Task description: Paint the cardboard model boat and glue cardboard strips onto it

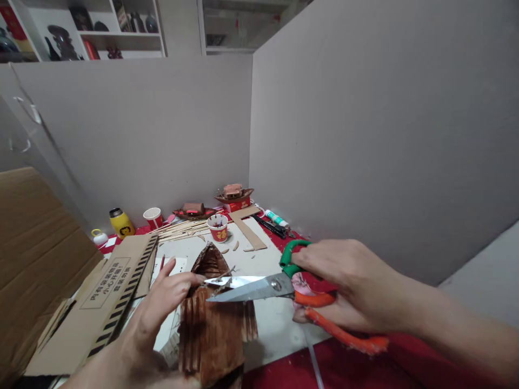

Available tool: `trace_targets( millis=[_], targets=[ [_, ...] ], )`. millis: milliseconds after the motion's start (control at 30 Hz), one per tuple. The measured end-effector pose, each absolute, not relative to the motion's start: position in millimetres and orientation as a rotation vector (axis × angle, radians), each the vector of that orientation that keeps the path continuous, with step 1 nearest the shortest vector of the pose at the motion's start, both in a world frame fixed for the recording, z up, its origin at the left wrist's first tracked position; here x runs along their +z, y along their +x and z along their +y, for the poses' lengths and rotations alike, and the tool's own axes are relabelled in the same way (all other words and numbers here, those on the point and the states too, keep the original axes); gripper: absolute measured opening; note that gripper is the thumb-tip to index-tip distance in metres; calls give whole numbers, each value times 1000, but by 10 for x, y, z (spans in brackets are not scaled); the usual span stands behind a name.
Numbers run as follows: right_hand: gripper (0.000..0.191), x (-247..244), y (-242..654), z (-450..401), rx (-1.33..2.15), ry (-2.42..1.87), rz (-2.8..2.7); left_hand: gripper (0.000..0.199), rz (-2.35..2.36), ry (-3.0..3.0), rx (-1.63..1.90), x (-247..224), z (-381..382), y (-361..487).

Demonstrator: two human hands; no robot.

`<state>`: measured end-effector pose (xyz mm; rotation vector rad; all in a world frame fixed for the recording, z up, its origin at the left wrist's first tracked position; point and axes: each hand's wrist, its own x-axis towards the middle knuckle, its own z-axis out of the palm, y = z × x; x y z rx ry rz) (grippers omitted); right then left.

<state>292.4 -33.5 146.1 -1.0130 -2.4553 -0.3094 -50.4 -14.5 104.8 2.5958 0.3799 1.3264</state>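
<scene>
My right hand grips a pair of scissors by handles wrapped in green and orange. The blades are apart and reach left over a brown model boat with a ribbed cardboard roof. A thin twig-like piece sticks up near the blades, by the boat's pointed far end. My left hand is closed around the boat's left side, with the fingertips near the blade tips. Part of that hand and the boat's near end run out of the bottom of the view.
Two finished-looking model boats stand at the back. Nearby are a paper cup with tools, thin wooden sticks, a glue tube and a yellow bottle. Printed cardboard lies left; a grey partition rises right.
</scene>
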Motion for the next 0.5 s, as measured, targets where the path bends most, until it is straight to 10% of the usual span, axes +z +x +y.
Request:
trace_targets(
  millis=[500],
  targets=[
    [46,1456,2936,-322,-321,-981,-2504,122,284,2475,1357,1065,-173,-400]
  ],
)
